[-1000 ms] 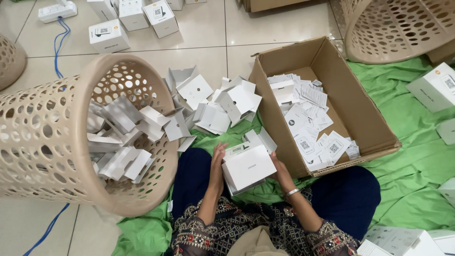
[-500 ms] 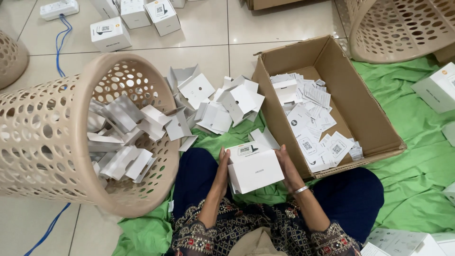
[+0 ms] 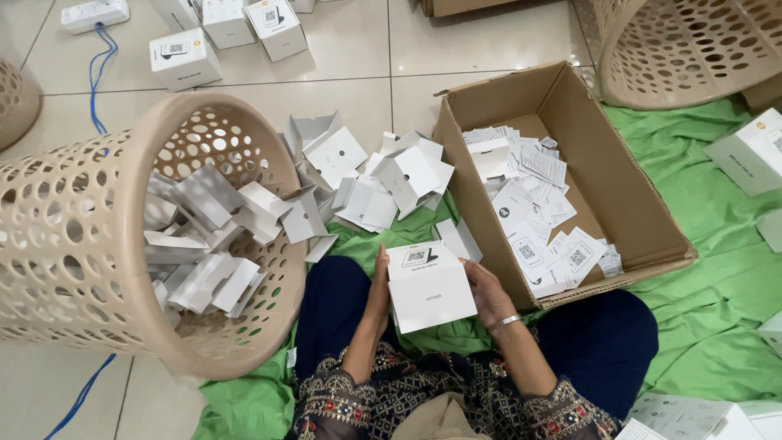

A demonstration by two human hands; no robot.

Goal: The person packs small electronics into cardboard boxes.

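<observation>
Since the earlier frame, I saw the white box (image 3: 429, 285) tip upright over the lap, left hand (image 3: 378, 289) and right hand (image 3: 487, 291) clasping its sides. Many inserts (image 3: 375, 183) already lay heaped, leaflets (image 3: 533, 216) filled the carton (image 3: 643, 220); this box remained closed.

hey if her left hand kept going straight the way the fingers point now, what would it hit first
The left hand, flat against the white box, points up the picture. First in that line is probably the green cloth, then the folded white card inserts lying on the floor; depth is unclear.
</observation>
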